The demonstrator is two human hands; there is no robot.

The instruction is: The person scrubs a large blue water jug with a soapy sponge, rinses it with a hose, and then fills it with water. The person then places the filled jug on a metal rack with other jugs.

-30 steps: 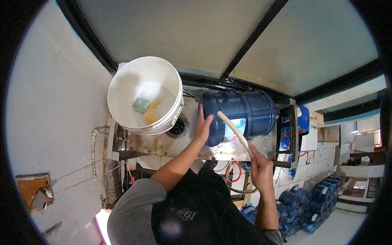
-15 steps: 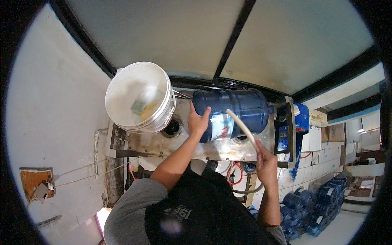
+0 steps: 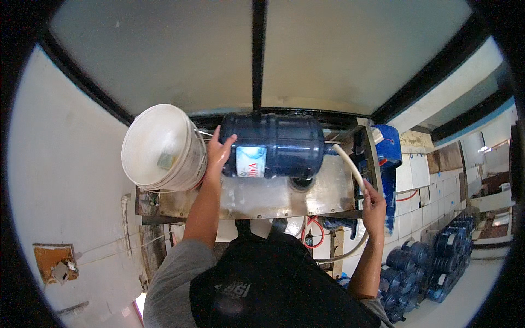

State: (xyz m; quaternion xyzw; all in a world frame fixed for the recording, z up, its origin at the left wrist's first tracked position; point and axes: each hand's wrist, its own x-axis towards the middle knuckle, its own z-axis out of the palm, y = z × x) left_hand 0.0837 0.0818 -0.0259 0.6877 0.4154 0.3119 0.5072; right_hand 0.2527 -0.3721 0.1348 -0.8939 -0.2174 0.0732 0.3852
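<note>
- The left hand [image 3: 219,156] lies flat against the base end of a big dark blue water jug [image 3: 276,146], its fingers [image 3: 216,136] spread wide over the jug's round end; it presses there, with nothing closed inside the fingers.
- The jug lies on its side on a wet metal counter [image 3: 257,197], its length running from 9 to 3 o'clock, a white and blue label [image 3: 250,161] on the side turned toward the person.
- At 9 o'clock of the jug, just beside the left hand, sits a white bucket [image 3: 161,147]; its rim is close to the hand, and a small pale object lies inside it.
- The right hand [image 3: 373,205] is at the counter's edge, at about 4 o'clock of the jug and apart from it; its fingers are curled around a white hose [image 3: 350,167].
- The hose rises from the hand toward 11 o'clock, ending near the jug's neck end; whether it touches the jug I cannot tell. Below the hand it loops down under the counter.
- At 3 o'clock of the jug, past the counter's end, stands a blue container [image 3: 389,158] against a tiled wall.
- At 5 o'clock, low on the floor, more blue jugs [image 3: 432,268] are stacked together.
- A red cord [image 3: 311,232] coils under the counter at 6 o'clock.
</note>
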